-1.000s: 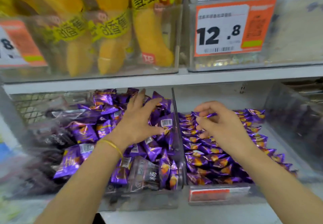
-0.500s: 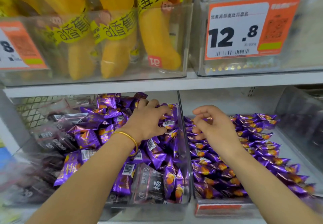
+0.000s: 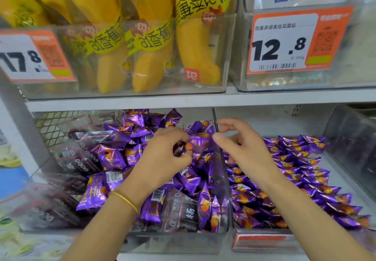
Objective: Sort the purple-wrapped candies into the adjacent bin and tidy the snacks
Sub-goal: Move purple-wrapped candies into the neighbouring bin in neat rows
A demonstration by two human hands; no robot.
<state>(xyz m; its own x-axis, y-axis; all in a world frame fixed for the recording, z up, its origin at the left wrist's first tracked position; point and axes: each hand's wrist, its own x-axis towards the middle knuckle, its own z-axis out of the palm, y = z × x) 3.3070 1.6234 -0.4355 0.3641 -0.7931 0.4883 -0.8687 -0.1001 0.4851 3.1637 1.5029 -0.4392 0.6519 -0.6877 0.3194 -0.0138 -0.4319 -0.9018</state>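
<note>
Where the left bin [image 3: 179, 240] fills the lower left of the frame, dark-wrapped snacks [image 3: 77, 159] lie along its left side and front, mixed in with a loose heap of purple-wrapped candies [image 3: 109, 159]. Over that heap the left forearm comes up from the bottom edge, with a yellow band [image 3: 126, 199] round the wrist. The left hand [image 3: 162, 161] sits palm down at the middle of the frame, knuckles toward the camera and fingers curled. Between thumb and fingertips it pinches one purple candy [image 3: 198, 143], which is lifted above the pile and just left of the clear divider [image 3: 215, 122] between the two bins.

On the other side of that divider the right hand [image 3: 246, 148] hovers with its palm turned left and fingers loosely bent, gripping nothing. Its thumb reaches toward the pinched candy's right edge. Whether it touches the wrapper cannot be told. Below and to the right of this hand, the right bin [image 3: 343, 181] holds more purple candies in overlapping rows [image 3: 301, 169].

On the shelf above, yellow banana-shaped packs [image 3: 193, 47] stand upper left, and an orange price tag [image 3: 284, 43] sits upper right.
</note>
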